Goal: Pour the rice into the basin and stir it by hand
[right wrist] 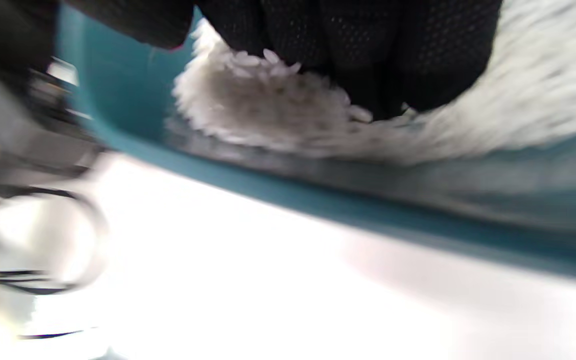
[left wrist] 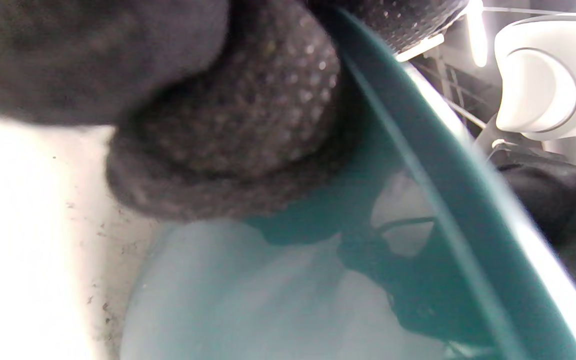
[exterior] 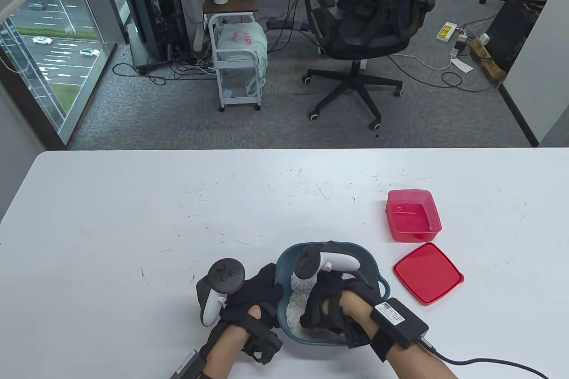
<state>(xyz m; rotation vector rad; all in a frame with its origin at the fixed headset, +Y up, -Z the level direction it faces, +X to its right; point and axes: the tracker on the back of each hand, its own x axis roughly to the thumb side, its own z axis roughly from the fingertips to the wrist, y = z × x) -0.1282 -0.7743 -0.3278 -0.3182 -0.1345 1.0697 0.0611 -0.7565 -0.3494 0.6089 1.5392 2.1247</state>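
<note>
Inside the teal basin (exterior: 375,269), right hand (exterior: 331,303) fingers curl into rice (exterior: 295,303); left hand (exterior: 255,297) grips its rim.

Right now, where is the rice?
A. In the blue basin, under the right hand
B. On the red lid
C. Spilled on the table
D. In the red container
A: white rice lies inside the blue basin, with the right hand in it; the red container is empty.

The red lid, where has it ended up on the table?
In the table view the red lid lies flat on the white table at the right, just right of the blue basin and directly in front of the open red box.
</note>
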